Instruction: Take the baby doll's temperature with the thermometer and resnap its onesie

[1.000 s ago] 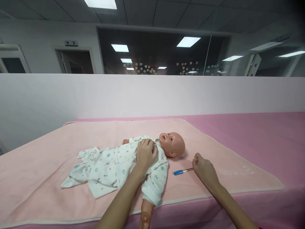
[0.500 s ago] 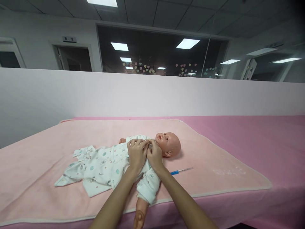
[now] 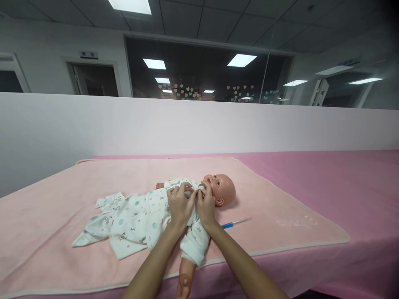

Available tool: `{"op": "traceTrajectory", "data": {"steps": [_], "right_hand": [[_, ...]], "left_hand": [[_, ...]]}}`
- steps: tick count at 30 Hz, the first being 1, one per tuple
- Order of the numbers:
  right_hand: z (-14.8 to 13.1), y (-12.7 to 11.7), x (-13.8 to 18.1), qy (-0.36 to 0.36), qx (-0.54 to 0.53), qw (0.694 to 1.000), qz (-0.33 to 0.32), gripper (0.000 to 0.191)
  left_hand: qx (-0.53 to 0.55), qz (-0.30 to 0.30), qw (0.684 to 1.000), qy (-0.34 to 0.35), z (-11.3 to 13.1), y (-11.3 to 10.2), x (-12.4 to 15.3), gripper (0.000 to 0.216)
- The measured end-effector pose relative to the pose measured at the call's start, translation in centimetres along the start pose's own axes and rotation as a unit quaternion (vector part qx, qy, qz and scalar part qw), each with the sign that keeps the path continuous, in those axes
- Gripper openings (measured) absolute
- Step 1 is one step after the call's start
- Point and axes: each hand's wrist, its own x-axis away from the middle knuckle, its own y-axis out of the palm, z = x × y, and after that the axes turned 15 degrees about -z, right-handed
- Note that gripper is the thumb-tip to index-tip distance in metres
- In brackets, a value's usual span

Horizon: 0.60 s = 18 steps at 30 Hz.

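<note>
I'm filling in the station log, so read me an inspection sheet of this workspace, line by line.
Surface: peach blanket with pale edging, creased at left, over a pink cover.
Job's things: doll lying face up in a white printed outfit; its near arm reaches past the blanket's edge.
Clutter: slim blue-ended stick on the blanket, near the right forearm.
Grips: left grip and right grip meet at the outfit's neckline; whether they pinch fabric is unclear.
Cables: nothing seen.
Surroundings: white partition, dark window beyond.
</note>
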Motion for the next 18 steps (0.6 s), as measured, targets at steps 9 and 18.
{"op": "traceTrajectory", "data": {"steps": [9, 18], "right_hand": [[0.4, 0.1, -0.1, -0.002, 0.032, 0.999, 0.015, 0.017], [0.4, 0.1, -0.2, -0.003, 0.042, 0.999, 0.014, 0.012]], "left_hand": [[-0.085, -0.004, 0.994, 0.069, 0.2, -0.8, 0.8, 0.014], [-0.141, -0.023, 0.990, -0.001, -1.1, -3.0, 2.6, 0.019]]}}
